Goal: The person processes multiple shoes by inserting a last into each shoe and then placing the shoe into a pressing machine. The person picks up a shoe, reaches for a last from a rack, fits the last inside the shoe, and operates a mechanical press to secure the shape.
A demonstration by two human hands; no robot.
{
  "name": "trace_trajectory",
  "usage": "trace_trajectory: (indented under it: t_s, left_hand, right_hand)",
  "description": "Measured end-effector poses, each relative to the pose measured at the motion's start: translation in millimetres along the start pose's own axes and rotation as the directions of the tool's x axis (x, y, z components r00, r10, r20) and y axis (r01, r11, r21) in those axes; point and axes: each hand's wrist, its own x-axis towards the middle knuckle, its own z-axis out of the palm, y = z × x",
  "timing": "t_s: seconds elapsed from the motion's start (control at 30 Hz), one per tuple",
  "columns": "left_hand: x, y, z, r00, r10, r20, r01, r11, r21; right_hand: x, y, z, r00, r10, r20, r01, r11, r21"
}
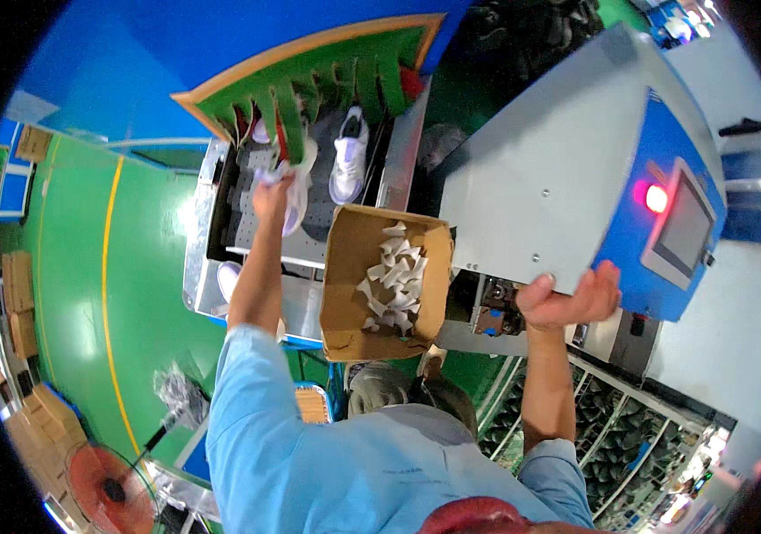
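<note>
My left hand [271,198] reaches forward to a conveyor [242,227] and is closed on a white and lavender sneaker [297,203], its fingertips partly hidden. To the right of that sneaker, another white sneaker [349,158] rests on the dark conveyor surface. Part of a further light shoe [228,279] shows beside my left forearm. At the lower edge of a grey and blue machine [523,178], my right hand [569,298] has its thumb and fingers apart, with nothing visible in it. Between my arms stands a cardboard box [340,294] with white scraps [395,280] inside.
Green strips [287,120] hang from an orange-edged opening in a blue housing [131,71] over the conveyor's far end. The machine carries a screen [681,227] and a glowing red light [656,198]. An orange fan [113,489] stands at lower left; a rack of dark pieces [612,427] is at right.
</note>
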Motion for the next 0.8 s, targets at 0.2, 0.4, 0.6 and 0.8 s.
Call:
trace_trajectory:
  t_s: [0.2,0.4,0.6,0.8]
  left_hand:
    - [-170.8,75.6,-115.3,0.974,0.051,0.219,0.123,0.691,-0.712]
    - [-383.0,171.8,-108.0,0.712,0.222,0.666,0.498,0.510,-0.702]
    - [-442.6,204.3,-107.4,0.452,0.096,0.887,0.331,0.905,-0.267]
    - [-464.9,172.2,-75.8,0.236,-0.213,0.948,-0.105,0.964,0.243]
  right_hand:
    - [35.3,-25.2,-47.1,0.927,0.195,0.320,-0.260,0.950,0.175]
    - [-21.3,-86.7,-134.6,0.448,0.057,0.892,-0.818,-0.377,0.435]
    - [-77.5,-7.1,-150.2,0.011,-0.408,0.913,-0.742,-0.615,-0.266]
    - [-122.5,23.3,-205.0,-0.201,-0.737,0.645,0.037,-0.664,-0.747]
